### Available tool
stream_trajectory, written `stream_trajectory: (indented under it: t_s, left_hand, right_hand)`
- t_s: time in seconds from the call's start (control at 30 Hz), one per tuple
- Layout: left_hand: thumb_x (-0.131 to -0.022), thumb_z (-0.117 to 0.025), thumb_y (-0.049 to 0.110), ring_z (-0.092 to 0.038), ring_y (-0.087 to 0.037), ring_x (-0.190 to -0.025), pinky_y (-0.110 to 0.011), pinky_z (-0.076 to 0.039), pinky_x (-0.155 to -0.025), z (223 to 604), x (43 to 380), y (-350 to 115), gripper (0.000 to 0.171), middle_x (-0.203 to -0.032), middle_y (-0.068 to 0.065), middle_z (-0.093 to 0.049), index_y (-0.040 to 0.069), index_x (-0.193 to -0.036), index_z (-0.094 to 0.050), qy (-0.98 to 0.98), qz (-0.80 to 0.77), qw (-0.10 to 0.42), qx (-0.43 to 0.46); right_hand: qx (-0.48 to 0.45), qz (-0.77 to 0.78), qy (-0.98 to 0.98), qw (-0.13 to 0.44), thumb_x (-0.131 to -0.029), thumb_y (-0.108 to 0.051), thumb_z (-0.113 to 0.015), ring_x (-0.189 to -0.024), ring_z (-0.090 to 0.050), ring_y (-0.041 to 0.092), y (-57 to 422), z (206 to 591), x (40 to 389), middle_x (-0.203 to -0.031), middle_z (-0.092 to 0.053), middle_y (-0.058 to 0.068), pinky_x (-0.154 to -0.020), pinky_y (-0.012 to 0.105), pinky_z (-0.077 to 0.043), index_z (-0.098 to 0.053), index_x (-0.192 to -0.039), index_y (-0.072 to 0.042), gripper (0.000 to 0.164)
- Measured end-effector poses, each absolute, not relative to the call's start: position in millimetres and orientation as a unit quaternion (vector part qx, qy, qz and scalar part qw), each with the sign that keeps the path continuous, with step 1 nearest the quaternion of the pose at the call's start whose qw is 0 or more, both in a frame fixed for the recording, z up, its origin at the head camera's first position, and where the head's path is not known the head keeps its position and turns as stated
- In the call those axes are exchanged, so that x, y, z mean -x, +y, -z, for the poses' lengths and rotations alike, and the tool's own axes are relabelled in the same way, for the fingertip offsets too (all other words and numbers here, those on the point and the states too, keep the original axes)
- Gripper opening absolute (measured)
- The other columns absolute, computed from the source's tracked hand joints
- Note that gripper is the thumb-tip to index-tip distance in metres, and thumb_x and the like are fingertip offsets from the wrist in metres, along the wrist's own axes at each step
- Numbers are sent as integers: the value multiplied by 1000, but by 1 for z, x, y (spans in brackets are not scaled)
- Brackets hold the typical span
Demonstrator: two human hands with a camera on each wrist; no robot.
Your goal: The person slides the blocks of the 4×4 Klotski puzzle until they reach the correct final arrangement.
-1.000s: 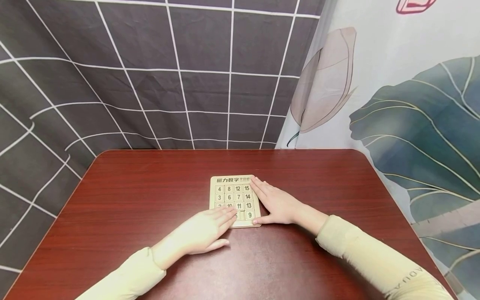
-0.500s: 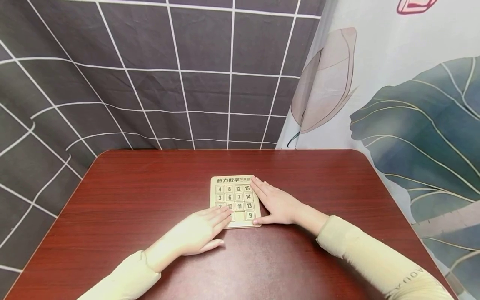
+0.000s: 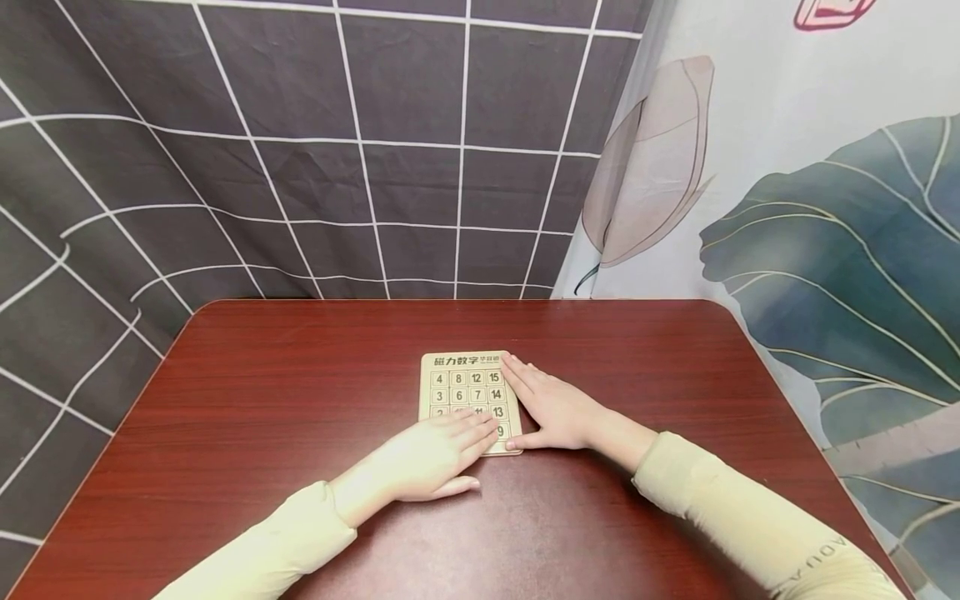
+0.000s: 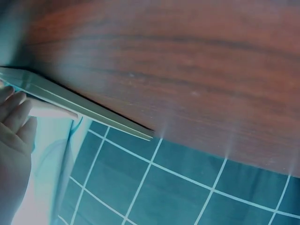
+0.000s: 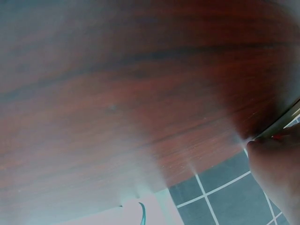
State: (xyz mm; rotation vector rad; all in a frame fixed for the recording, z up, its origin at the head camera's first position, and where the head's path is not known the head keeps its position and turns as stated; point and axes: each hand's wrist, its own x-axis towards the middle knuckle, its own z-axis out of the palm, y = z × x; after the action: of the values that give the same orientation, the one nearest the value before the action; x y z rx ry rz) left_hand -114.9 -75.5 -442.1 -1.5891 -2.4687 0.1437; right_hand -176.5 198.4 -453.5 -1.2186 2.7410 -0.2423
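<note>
A pale number sliding puzzle (image 3: 467, 387) with black numerals and a line of printed characters lies flat on the table. My left hand (image 3: 427, 458) rests palm down over its lower rows, fingers straight, hiding much of the bottom row. Along the right edge lies my right hand (image 3: 558, 408), with straight fingers near the top corner and the thumb at the lower corner. In the left wrist view the puzzle's edge (image 4: 93, 108) appears side-on beside the left hand (image 4: 14, 145). Part of the right hand (image 5: 276, 164) shows in the right wrist view.
The puzzle sits on a reddish-brown wooden table (image 3: 300, 375) with rounded far corners. Behind the table hangs a dark curtain with white grid lines (image 3: 405, 183). To the right hangs a white curtain printed with leaves (image 3: 847, 233).
My left hand first drew back left, exposing a gap in the puzzle's bottom row, then slid right across it and now covers that gap. The right hand has stayed in place.
</note>
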Motion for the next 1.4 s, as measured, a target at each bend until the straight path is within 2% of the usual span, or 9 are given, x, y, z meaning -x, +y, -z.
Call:
stream_trajectory:
  t_s: [0.17, 0.63, 0.87, 1.17, 1.4]
  left_hand:
    - [-106, -54, 55, -54, -21, -149, -37, -44, -125, 445, 116, -75, 66, -160, -8, -56, 7, -152, -58, -835, -55, 93, 539]
    - [-104, -61, 50, -58, -25, -145, -38, -47, -123, 449, 112, -103, 64, -156, -12, -60, 4, -149, -60, -836, -38, 109, 537]
    - [-103, -63, 49, -63, -25, -140, -38, -51, -119, 449, 121, -99, 62, -150, -12, -65, 4, -145, -63, -820, -35, 135, 555]
    - [-107, -55, 49, -58, -23, -146, -37, -47, -124, 445, 141, -77, 61, -157, -10, -60, 6, -150, -59, -829, -51, 97, 549]
    - [-107, -55, 47, -58, -23, -145, -38, -47, -123, 443, 144, -72, 59, -157, -10, -59, 6, -149, -60, -830, -46, 85, 550]
  right_hand:
    - [403, 79, 909, 68, -93, -64, -70, -164, -24, 37, 198, 454, 177, -178, -13, 23, -133, 52, -30, -21, -166, 8, 114]
    - [402, 78, 909, 72, -93, -65, -69, -164, -23, 37, 198, 453, 177, -178, -12, 22, -133, 51, -29, -21, -166, 7, 113]
    - [398, 82, 910, 77, -93, -64, -70, -165, -22, 36, 198, 454, 177, -178, -11, 21, -134, 50, -29, -20, -166, 6, 114]
    - [409, 81, 906, 70, -93, -64, -69, -164, -22, 37, 198, 457, 177, -178, -11, 22, -133, 51, -29, -20, -166, 8, 113]
    - [409, 77, 907, 68, -93, -64, -70, -164, -23, 36, 200, 456, 178, -178, -11, 22, -133, 51, -30, -21, -166, 7, 113]
